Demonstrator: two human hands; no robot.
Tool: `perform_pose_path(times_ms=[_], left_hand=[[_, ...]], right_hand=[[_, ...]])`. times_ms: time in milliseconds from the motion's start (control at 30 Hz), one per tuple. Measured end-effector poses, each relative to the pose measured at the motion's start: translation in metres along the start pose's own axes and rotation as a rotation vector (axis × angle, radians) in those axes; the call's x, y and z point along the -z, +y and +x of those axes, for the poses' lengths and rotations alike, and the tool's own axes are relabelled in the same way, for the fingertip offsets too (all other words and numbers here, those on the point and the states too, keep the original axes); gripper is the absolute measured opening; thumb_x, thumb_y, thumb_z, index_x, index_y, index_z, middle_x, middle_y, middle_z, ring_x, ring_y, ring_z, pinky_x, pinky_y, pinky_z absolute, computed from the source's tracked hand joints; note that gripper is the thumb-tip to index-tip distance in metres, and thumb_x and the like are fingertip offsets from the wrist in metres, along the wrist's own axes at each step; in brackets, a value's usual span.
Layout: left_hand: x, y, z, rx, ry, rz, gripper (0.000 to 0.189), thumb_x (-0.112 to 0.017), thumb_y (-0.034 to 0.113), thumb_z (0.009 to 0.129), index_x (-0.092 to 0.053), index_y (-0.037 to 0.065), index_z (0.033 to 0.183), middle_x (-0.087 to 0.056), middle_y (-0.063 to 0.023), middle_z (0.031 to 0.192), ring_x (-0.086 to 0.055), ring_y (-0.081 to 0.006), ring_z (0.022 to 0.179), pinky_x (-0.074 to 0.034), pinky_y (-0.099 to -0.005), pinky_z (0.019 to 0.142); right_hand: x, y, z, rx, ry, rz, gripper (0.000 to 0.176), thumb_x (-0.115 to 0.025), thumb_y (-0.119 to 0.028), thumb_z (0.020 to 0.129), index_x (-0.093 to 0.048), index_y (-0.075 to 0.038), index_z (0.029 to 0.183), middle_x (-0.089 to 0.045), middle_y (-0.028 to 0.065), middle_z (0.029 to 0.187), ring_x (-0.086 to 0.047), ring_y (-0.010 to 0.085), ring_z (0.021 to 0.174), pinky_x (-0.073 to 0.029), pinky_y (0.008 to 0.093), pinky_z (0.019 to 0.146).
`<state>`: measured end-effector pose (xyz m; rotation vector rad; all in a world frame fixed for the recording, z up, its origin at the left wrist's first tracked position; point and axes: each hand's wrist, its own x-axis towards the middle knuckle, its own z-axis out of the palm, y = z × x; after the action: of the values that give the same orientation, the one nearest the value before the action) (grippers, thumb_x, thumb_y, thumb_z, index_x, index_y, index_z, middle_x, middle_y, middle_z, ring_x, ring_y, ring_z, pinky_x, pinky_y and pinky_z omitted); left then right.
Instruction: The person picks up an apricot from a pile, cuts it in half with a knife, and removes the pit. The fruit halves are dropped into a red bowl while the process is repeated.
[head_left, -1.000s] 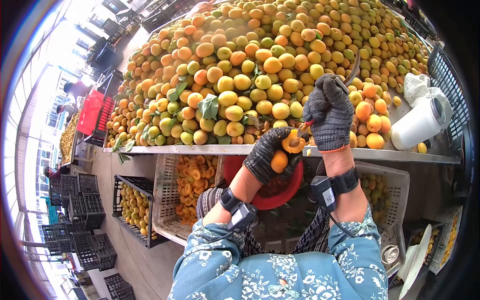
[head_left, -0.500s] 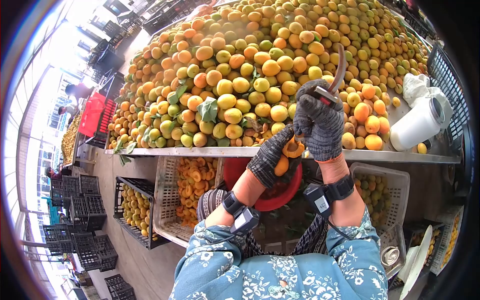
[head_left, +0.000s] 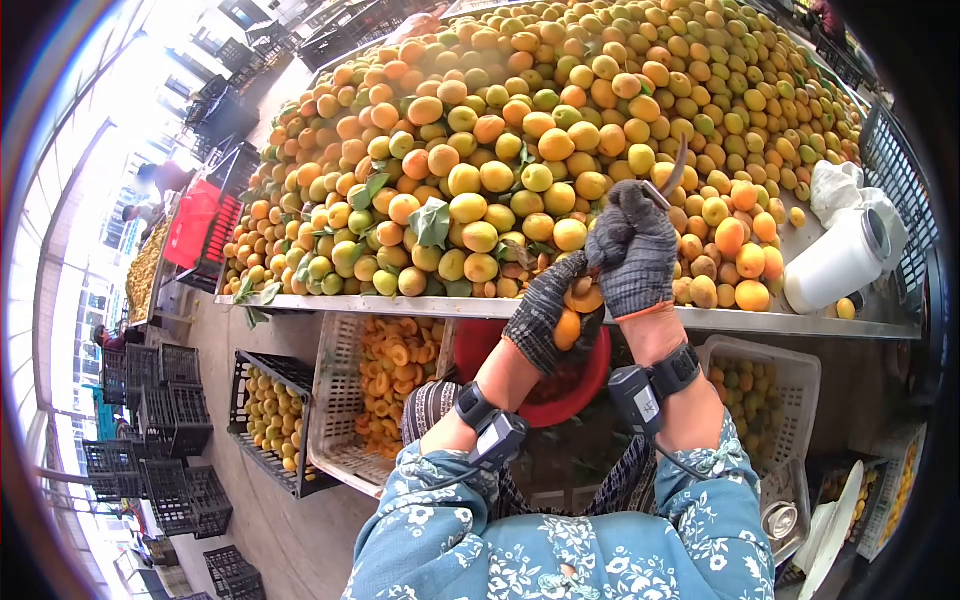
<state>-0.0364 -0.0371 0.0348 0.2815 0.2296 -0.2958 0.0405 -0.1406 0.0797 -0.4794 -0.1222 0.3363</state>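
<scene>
Both my hands wear dark knitted gloves. My left hand [head_left: 545, 310] grips a split apricot [head_left: 573, 312], its orange halves showing between the fingers. My right hand [head_left: 632, 248] is closed on a small curved knife [head_left: 672, 172], whose blade sticks up above the fist while its lower end meets the apricot. Both hands hover over a red bowl [head_left: 590, 378] just below the metal table's edge [head_left: 350, 303]. A huge heap of apricots [head_left: 540, 130] with a few leaves covers the table behind them.
A white crate of halved apricots [head_left: 385, 385] sits under the table at left, a black crate of whole fruit [head_left: 262, 410] beside it. Another white crate [head_left: 765, 390] is at right. A white plastic jar [head_left: 840, 262] and cloth lie on the table's right end. Stacked black crates [head_left: 150, 400] and people stand far left.
My right hand has dropped and swung the knife's top from tilted right to more upright, then lower. The left hand keeps the apricot. The view has shifted slightly.
</scene>
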Motion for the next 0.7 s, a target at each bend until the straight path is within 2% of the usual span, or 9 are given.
perform_pose_path(times_ms=[67,133,267,300,333,433,533,567,700], left_hand=[[-0.011,0.002,-0.001,0.013,-0.054,-0.099,0.017,-0.059,0.017,0.091,-0.061,0.006,0.103,-0.065,-0.0033,0.091,-0.063,-0.0152,0.081,-0.052,-0.0274,0.073],[-0.026,-0.002,-0.006,-0.047,0.163,0.010,0.019,-0.059,0.026,0.092,-0.060,0.009,0.099,-0.065,-0.0032,0.083,-0.064,-0.0181,0.074,-0.053,-0.0274,0.060],[0.003,0.003,0.000,-0.040,0.115,0.090,0.019,-0.060,0.027,0.091,-0.060,0.010,0.099,-0.064,-0.0035,0.082,-0.064,-0.0177,0.074,-0.053,-0.0275,0.060],[0.026,-0.003,0.016,-0.295,0.199,0.345,0.020,-0.061,0.029,0.091,-0.059,0.010,0.099,-0.064,-0.0038,0.083,-0.064,-0.0173,0.074,-0.053,-0.0279,0.059],[0.019,-0.003,0.020,-0.551,0.283,0.598,0.022,-0.062,0.030,0.091,-0.059,0.011,0.100,-0.064,-0.0040,0.083,-0.064,-0.0170,0.074,-0.053,-0.0282,0.057],[-0.004,0.017,0.000,-0.298,0.234,0.229,0.026,-0.062,0.033,0.091,-0.059,0.010,0.102,-0.064,-0.0047,0.085,-0.064,-0.0173,0.075,-0.054,-0.0299,0.061],[-0.005,0.025,0.001,-0.351,0.200,0.192,0.029,-0.058,0.034,0.094,-0.058,0.007,0.105,-0.065,-0.0075,0.091,-0.064,-0.0208,0.081,-0.054,-0.0344,0.072],[-0.003,0.029,0.003,-0.361,0.120,0.189,0.031,-0.057,0.033,0.094,-0.057,0.005,0.106,-0.065,-0.0098,0.095,-0.063,-0.0237,0.088,-0.053,-0.0381,0.083],[0.002,0.035,0.005,-0.401,0.036,0.046,0.036,-0.055,0.035,0.095,-0.056,0.002,0.110,-0.064,-0.0121,0.101,-0.063,-0.0248,0.093,-0.052,-0.0400,0.088]], right_hand=[[0.006,-0.002,0.005,-0.122,0.050,0.226,0.017,-0.063,-0.023,0.089,-0.055,-0.010,0.081,-0.038,-0.0036,0.050,-0.032,0.0108,0.037,-0.030,0.0268,0.035],[0.008,-0.001,0.008,-0.111,0.105,0.231,0.017,-0.063,-0.023,0.089,-0.056,-0.010,0.082,-0.040,-0.0035,0.051,-0.033,0.0109,0.037,-0.030,0.0265,0.035],[-0.010,-0.010,0.003,0.025,0.159,0.055,0.017,-0.061,-0.025,0.091,-0.057,-0.009,0.089,-0.038,-0.0057,0.054,-0.033,0.0074,0.040,-0.029,0.0237,0.038],[-0.012,-0.013,0.001,0.021,0.154,0.054,0.017,-0.061,-0.025,0.091,-0.057,-0.009,0.089,-0.038,-0.0057,0.054,-0.033,0.0074,0.040,-0.029,0.0237,0.038],[-0.013,-0.017,0.000,0.097,0.078,-0.105,0.016,-0.062,-0.024,0.090,-0.058,-0.008,0.090,-0.039,-0.0050,0.055,-0.033,0.0077,0.039,-0.030,0.0240,0.037],[-0.016,-0.021,-0.007,0.153,-0.034,-0.326,0.015,-0.066,-0.020,0.088,-0.060,-0.007,0.092,-0.046,-0.0034,0.057,-0.037,0.0080,0.036,-0.031,0.0251,0.033],[-0.012,0.001,-0.011,0.097,-0.221,-0.860,0.020,-0.072,-0.017,0.083,-0.065,-0.003,0.095,-0.064,-0.0016,0.083,-0.057,0.0060,0.074,-0.049,0.0220,0.066],[-0.010,0.007,-0.014,0.039,-0.237,-1.029,0.030,-0.073,-0.021,0.080,-0.065,-0.002,0.102,-0.067,0.0032,0.084,-0.062,0.0122,0.075,-0.051,0.0271,0.068],[-0.019,0.007,-0.018,0.184,-0.284,-1.358,0.036,-0.074,-0.027,0.077,-0.065,-0.004,0.104,-0.067,0.0137,0.084,-0.066,0.0249,0.076,-0.052,0.0335,0.070]])
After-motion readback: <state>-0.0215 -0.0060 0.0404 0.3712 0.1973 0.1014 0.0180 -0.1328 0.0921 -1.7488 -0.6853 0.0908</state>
